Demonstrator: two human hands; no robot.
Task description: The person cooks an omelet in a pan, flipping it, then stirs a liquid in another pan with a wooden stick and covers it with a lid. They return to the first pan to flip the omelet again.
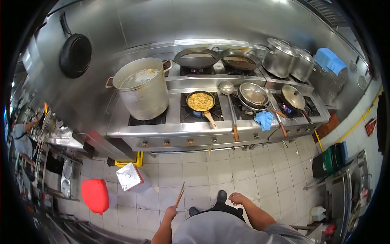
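Observation:
My left hand (170, 212) is closed around a pair of long wooden chopsticks (180, 194), their tips pointing up toward the stove. Low in front of my body, my right hand (235, 198) hangs with its fingers loosely bent and a little apart; I see nothing in it. Both hands are well short of the stove. On a front burner sits a frying pan with a light wooden handle (210, 120), holding a yellow omelette-like food (200, 101). A blue flame shows beneath that pan.
A large stockpot (142, 95) of liquid stands on the stove's left. A ladle (232, 110) lies right of the frying pan, beside stacked bowls (252, 94), a blue cloth (264, 120) and a lidded pan (293, 97). A red-topped container (95, 196) and white-lidded bin (129, 177) stand on the floor.

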